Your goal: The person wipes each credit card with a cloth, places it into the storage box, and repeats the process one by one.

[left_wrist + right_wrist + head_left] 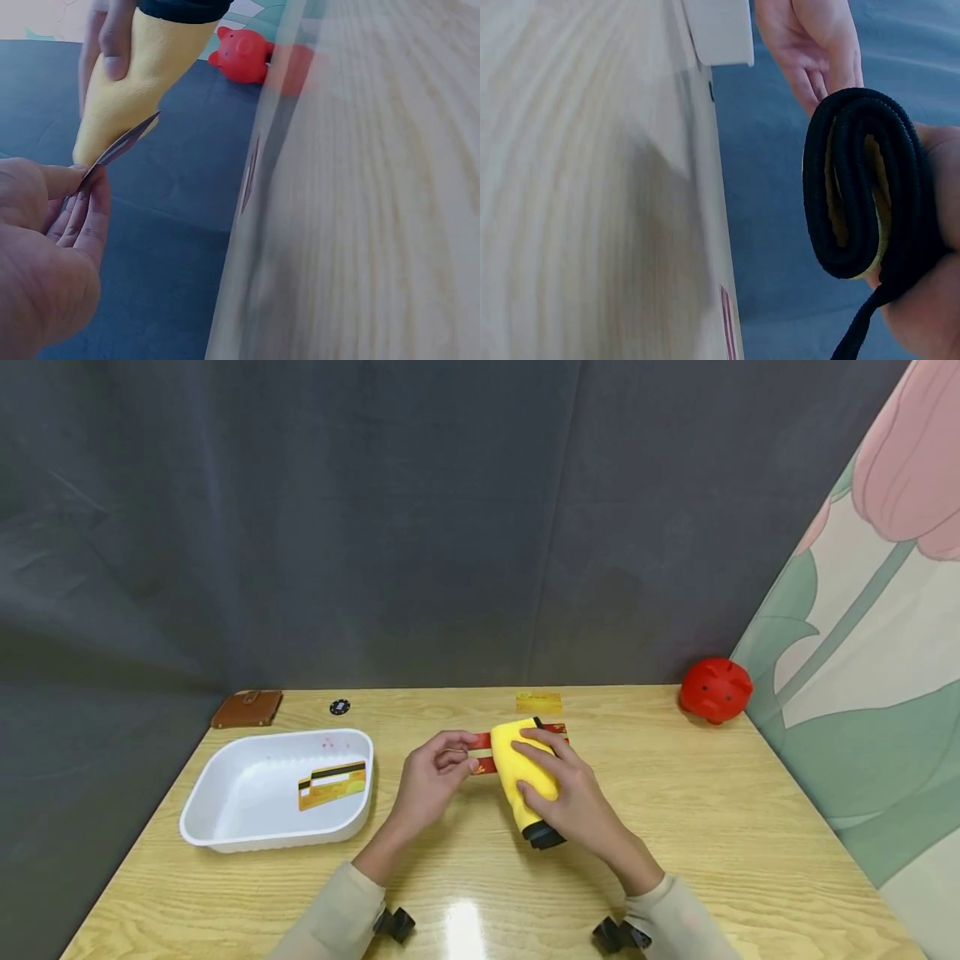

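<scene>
Left hand [429, 778] pinches the card [122, 145] by its edge, right hand [577, 793] grips the cloth [512, 777] against it, above the table [697, 810] (card's probably light, bendy; cloth soft, so edges work best).

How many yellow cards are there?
3: an upper card and a lower card overlapping in the white tray, and a third card on the table beyond the yellow cloth. More may be hidden.

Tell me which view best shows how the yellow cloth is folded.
The right wrist view: it faces the black-edged end of the yellow cloth, so the layers show. The head view shows its yellow outside, partly covered by the right hand; the left wrist view, a yellow side and some black edging.
</scene>
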A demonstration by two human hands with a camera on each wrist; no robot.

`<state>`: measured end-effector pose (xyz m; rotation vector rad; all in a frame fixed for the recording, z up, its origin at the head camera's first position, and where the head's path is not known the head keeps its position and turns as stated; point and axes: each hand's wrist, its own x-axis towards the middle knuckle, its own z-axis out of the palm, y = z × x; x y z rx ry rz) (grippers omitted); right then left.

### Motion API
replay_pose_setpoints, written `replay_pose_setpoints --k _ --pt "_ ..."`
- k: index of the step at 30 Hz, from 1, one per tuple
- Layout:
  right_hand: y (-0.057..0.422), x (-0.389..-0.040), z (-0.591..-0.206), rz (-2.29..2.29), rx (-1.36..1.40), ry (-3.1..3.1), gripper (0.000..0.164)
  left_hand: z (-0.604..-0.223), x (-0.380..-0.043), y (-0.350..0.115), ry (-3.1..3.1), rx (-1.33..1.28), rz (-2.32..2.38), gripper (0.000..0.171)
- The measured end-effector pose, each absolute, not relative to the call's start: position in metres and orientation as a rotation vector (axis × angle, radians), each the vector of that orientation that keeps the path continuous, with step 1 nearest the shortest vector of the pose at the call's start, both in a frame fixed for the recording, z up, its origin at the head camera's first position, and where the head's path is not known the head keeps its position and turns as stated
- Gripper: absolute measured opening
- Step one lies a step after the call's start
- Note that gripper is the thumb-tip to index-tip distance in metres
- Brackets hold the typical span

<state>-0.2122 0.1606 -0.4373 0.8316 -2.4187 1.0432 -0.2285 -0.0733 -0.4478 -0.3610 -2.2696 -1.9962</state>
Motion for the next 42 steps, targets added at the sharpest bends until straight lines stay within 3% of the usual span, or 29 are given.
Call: replay_pose_setpoints --k 18,30,42 --pt "0.201 -0.227 -0.427 1.109 0.602 -2.354 0.052 -0.441 -0.23 -0.087 -2.38 -0.279 -1.889 0.021" --pt "0.207 -0.227 -0.422 1.154 0.578 -2.336 0.051 -0.444 -0.23 -0.087 -2.433 -0.291 -1.961 0.03" --pt "0.209 -0.227 -0.421 1.165 0.586 -2.321 0.051 -0.443 -0.23 -0.085 -2.409 -0.244 -2.003 0.014"
